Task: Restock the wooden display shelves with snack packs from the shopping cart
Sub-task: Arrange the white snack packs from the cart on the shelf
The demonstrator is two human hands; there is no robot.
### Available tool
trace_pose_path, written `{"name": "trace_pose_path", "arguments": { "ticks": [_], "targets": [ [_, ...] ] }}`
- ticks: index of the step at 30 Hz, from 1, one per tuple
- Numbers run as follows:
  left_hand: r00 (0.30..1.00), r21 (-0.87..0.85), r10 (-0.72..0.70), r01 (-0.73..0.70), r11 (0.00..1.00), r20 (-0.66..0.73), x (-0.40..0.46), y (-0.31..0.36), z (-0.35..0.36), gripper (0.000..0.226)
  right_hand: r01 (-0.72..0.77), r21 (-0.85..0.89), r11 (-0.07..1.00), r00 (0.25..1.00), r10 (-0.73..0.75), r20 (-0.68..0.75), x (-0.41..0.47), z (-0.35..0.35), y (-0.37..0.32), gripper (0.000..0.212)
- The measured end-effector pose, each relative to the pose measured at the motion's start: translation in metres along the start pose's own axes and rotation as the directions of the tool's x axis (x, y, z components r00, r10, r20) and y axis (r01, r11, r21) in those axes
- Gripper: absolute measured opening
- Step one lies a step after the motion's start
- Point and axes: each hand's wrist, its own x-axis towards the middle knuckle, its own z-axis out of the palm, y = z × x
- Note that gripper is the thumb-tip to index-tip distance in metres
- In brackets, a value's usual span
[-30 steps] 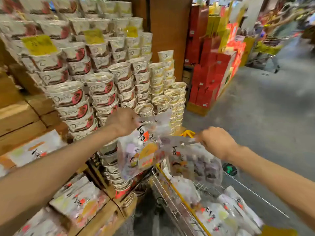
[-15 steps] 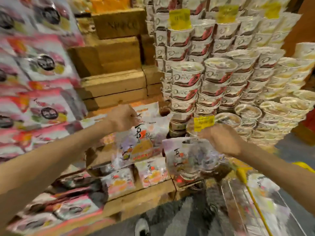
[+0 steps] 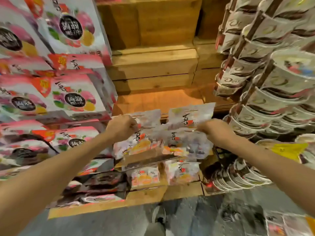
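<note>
Wooden shelves rise in steps behind both hands, with a bare lit ledge just beyond the fingers. Left hand has its fingers curled under, pinching the top edge of the left pack; the fingertips themselves are hidden behind the knuckles. Right hand is likewise curled, pinching the top edge of the right pack. Both packs hang below the fingers, side by side and overlapping at their inner edges, in front of the middle shelf tier. Two more packs stand upright just behind the fingers. Below the hanging packs, further packs lie on the lower tier. Boxes with fruit print are stacked outboard of the left hand. Stacked bowls stand outboard of the right hand, with a yellow tag beside the right forearm. Cart contents show at the lower right corner, blurred. A shoe shows on the grey floor below the hands.
</note>
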Motion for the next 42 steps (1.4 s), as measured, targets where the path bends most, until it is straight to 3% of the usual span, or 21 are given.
{"name": "trace_pose_path", "arguments": {
  "ticks": [7, 12, 16, 21, 30, 35, 42],
  "targets": [
    [0.997, -0.080, -0.036, 0.030, 0.996, -0.071, 0.037, -0.036, 0.023, 0.020, -0.031, 0.029, 0.999, 0.999, 0.032, -0.032, 0.060, 0.011, 0.017, 0.022],
    [0.998, -0.147, -0.013, 0.004, 0.989, -0.061, 0.042, -0.050, 0.021, 0.018, -0.006, 0.090, 0.996, 0.989, 0.019, -0.146, 0.058, 0.010, 0.026, 0.033],
    [0.994, -0.180, 0.034, -0.053, 0.982, -0.109, 0.040, -0.051, 0.026, 0.016, -0.115, 0.088, 0.990, 0.990, 0.121, -0.076, 0.061, 0.024, 0.035, 0.028],
    [0.978, -0.232, 0.102, -0.143, 0.962, -0.183, 0.038, -0.044, 0.034, 0.021, -0.277, 0.167, 0.946, 0.951, 0.295, -0.090, 0.059, 0.032, 0.043, 0.024],
    [0.989, -0.305, 0.020, -0.063, 0.950, -0.143, 0.037, -0.066, 0.049, 0.008, -0.173, 0.223, 0.959, 0.983, 0.155, 0.096, 0.031, 0.035, 0.042, 0.022],
    [0.988, -0.289, 0.031, -0.074, 0.954, -0.150, 0.035, -0.062, 0.050, 0.011, -0.117, 0.258, 0.959, 0.993, 0.120, 0.002, 0.015, 0.041, 0.040, 0.025],
    [0.989, -0.305, 0.013, -0.059, 0.951, -0.151, 0.035, -0.061, 0.051, 0.012, -0.074, 0.259, 0.963, 0.997, 0.072, 0.017, -0.005, 0.044, 0.032, 0.017]
  ]
}}
